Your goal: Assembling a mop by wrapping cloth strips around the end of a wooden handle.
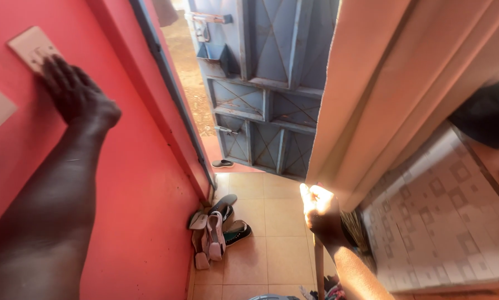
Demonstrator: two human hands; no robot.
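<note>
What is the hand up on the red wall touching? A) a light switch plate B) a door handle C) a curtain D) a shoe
A: the left hand lies flat on the red wall with its fingertips on the pale switch plate, while the right hand grips a wooden stick lower down.

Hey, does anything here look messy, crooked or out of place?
Mostly the shoes: they lie in a loose heap against the red wall, some on their sides. One lone shoe sits apart at the open blue door. Nothing looks spilled or broken.
</note>
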